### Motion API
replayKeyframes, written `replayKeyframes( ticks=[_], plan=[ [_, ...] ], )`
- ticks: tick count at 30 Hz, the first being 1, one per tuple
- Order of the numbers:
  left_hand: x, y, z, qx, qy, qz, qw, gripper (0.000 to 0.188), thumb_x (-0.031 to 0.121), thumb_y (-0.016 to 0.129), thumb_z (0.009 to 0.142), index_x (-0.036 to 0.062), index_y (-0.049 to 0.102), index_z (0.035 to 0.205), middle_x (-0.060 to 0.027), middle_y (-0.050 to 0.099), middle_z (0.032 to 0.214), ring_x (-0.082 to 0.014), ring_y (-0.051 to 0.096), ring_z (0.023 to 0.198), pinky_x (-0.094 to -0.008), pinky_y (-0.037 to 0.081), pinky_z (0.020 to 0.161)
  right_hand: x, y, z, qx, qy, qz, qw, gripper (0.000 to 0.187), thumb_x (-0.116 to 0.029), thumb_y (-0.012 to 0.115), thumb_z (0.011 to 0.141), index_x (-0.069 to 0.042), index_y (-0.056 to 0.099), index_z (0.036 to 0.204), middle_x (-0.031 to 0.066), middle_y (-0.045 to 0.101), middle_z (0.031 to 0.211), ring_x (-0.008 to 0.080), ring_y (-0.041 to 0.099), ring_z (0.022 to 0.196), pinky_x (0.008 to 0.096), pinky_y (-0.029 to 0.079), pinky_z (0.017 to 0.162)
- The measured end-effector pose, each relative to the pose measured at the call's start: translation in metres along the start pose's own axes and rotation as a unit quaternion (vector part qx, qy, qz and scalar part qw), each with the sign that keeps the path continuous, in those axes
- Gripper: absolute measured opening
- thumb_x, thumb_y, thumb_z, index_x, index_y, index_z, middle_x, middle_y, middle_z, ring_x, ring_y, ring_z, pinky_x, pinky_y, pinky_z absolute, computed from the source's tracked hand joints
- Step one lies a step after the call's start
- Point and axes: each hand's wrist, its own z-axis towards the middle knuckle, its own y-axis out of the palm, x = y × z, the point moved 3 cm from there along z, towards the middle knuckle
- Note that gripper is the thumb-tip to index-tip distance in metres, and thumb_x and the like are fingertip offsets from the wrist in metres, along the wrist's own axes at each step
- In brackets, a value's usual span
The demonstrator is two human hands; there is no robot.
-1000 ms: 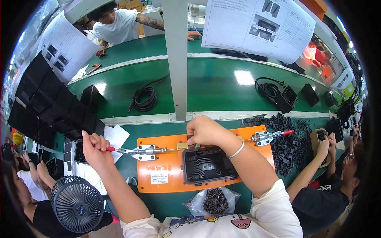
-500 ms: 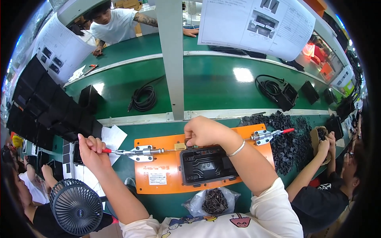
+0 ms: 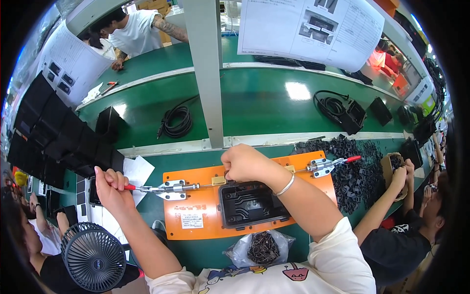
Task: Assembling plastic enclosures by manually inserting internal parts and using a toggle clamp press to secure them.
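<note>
My left hand (image 3: 114, 190) is closed round the red handle (image 3: 129, 186) of the left toggle clamp (image 3: 172, 189). That clamp is bolted to an orange fixture plate (image 3: 196, 203). A black plastic housing (image 3: 252, 206), its ribbed inside facing up, sits in the middle of the plate. Over the housing's far edge, my right hand (image 3: 245, 164) is closed with its fingers pointing down; what they grip is hidden beneath them. Small brass-coloured blocks (image 3: 218, 181) stand near the far edge. At the plate's right end, the other toggle clamp (image 3: 321, 167) has no hand on it.
Small black parts (image 3: 350, 176) are heaped right of the plate. A clear bag (image 3: 265, 248) of dark small pieces lies near me. Black boxes (image 3: 58, 127) are stacked at left, above a fan (image 3: 94, 257). Coiled cable (image 3: 177, 121) lies beyond a metal post (image 3: 208, 73). Co-workers sit at both sides.
My right hand has shifted slightly left along the housing's far edge, uncovering a second brass-coloured block. The left hand stays on the red handle. The whole view has moved a little.
</note>
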Motion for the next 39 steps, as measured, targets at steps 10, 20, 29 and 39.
replayKeyframes(
  ticks=[10, 20, 29, 39],
  plan=[
    [-0.001, 0.015, -0.006, -0.009, 0.046, 0.068, 0.997, 0.044, 0.027, 0.047, 0.1, 0.0095, 0.036, 0.061, -0.0006, 0.035, 0.05, -0.0078, 0.029, 0.04, -0.0246, 0.026, 0.041, -0.003, 0.0, 0.0, 0.012, 0.002, -0.027, 1.0, 0.015, -0.009, 0.056, 0.065, -0.001, 0.067, 0.071, 0.0207, 0.066, 0.079, 0.0366, 0.064, 0.082, 0.0416, 0.051, 0.076],
    [-0.002, 0.009, -0.004, -0.036, 0.042, 0.035, 0.998, 0.042, 0.025, 0.047, 0.1, 0.0087, 0.037, 0.062, -0.0009, 0.037, 0.053, -0.0081, 0.029, 0.041, -0.0246, 0.026, 0.043, 0.0, 0.003, -0.015, -0.005, -0.051, -0.031, 0.998, 0.038, -0.028, 0.082, 0.06, -0.002, 0.061, 0.079, 0.0171, 0.065, 0.082, 0.0337, 0.063, 0.078, 0.0407, 0.05, 0.069],
    [-0.001, 0.009, -0.004, -0.048, 0.04, 0.03, 0.998, 0.042, 0.025, 0.046, 0.1, 0.009, 0.037, 0.063, -0.0005, 0.036, 0.053, -0.008, 0.029, 0.043, -0.0249, 0.026, 0.044, -0.008, 0.0, -0.018, 0.098, -0.09, -0.118, 0.984, 0.047, -0.032, 0.082, 0.049, -0.003, 0.059, 0.077, 0.014, 0.062, 0.075, 0.0329, 0.063, 0.074, 0.039, 0.051, 0.066],
    [-0.056, 0.058, -0.053, -0.146, 0.165, 0.397, 0.891, 0.038, 0.022, 0.058, 0.093, 0.0055, 0.047, 0.061, -0.0019, 0.045, 0.05, -0.0162, 0.044, 0.042, -0.0329, 0.035, 0.042, -0.002, 0.008, -0.02, 0.118, -0.099, -0.107, 0.982, 0.042, -0.029, 0.082, 0.049, -0.004, 0.059, 0.073, 0.0122, 0.061, 0.071, 0.0324, 0.062, 0.068, 0.0393, 0.051, 0.063]
  ],
)
